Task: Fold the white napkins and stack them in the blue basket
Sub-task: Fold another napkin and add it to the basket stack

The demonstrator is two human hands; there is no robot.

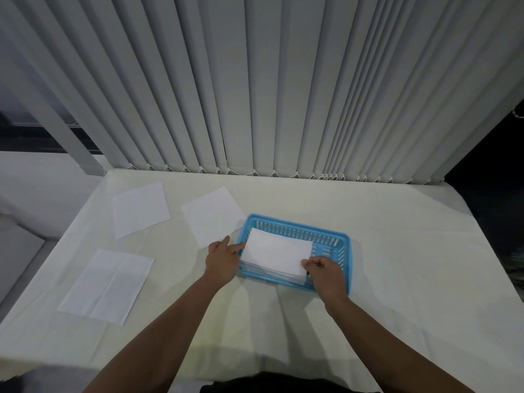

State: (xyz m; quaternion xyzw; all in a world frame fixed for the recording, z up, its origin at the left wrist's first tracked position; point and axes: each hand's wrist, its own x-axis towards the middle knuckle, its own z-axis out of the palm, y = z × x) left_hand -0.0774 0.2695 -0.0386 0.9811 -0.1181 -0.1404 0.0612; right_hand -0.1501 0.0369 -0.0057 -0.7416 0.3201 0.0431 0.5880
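Note:
A folded white napkin [276,254] lies over the blue basket [341,242], on top of other folded napkins stacked inside. My left hand [222,259] pinches the napkin's left edge beside the basket's left wall. My right hand [326,275] pinches its near right corner above the basket's front rim. Three unfolded white napkins lie flat on the table: one [211,215] just left of the basket, one [140,208] at the far left, and a larger one [109,285] at the near left.
The table [397,279] is covered with a pale cloth. Vertical blinds [283,95] hang along its far edge. The table's left edge drops off next to the napkins, and a dark area lies beyond its right edge.

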